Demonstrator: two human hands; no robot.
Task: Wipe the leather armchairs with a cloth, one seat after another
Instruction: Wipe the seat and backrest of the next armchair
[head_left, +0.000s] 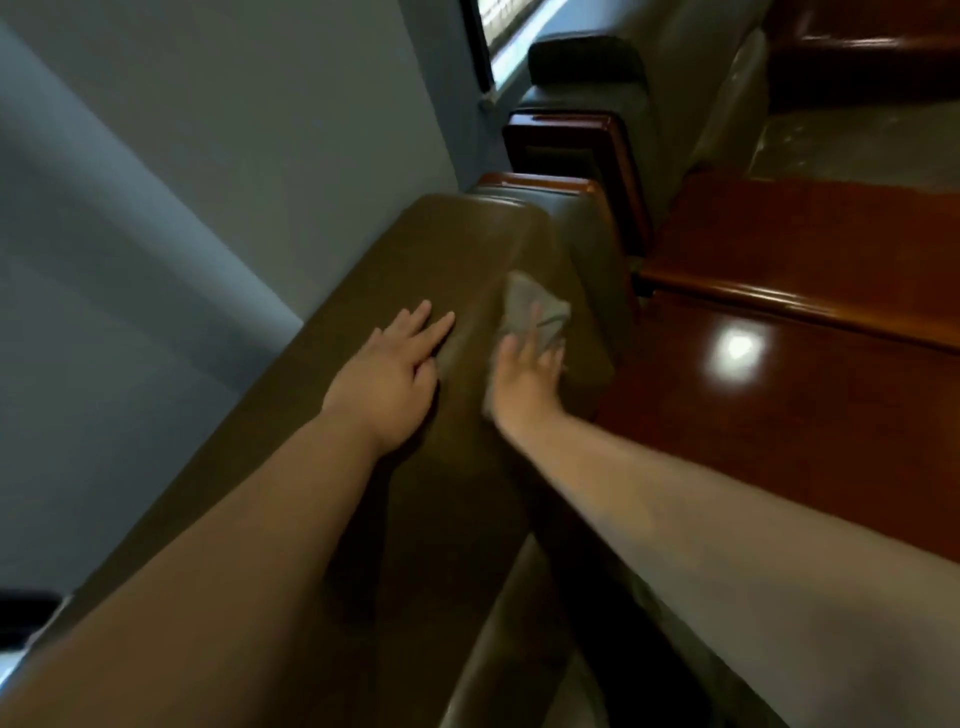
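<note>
Nearest my lens, two bare forearms reach forward over the brown leather chair back (426, 291), which I take as my landmark. My left hand (387, 371) lies flat on top of the chair back, fingers straight and spread a little, palm down, grasping nothing. Just right of it, on the chair back's sloping right face, my right hand (524, 371) presses the grey cloth (535, 306) against the leather with fingers stretched out, not curled round it; the hand is blurred, so I cannot tell more of the grip. The cloth is crumpled and sticks out past the fingertips. Left of the chair back runs a grey wall (208, 156). Beyond it stand another dark chair (587, 67) and wooden armrests (566, 135). To its right lies a glossy red-brown wooden desk (810, 322).
</note>
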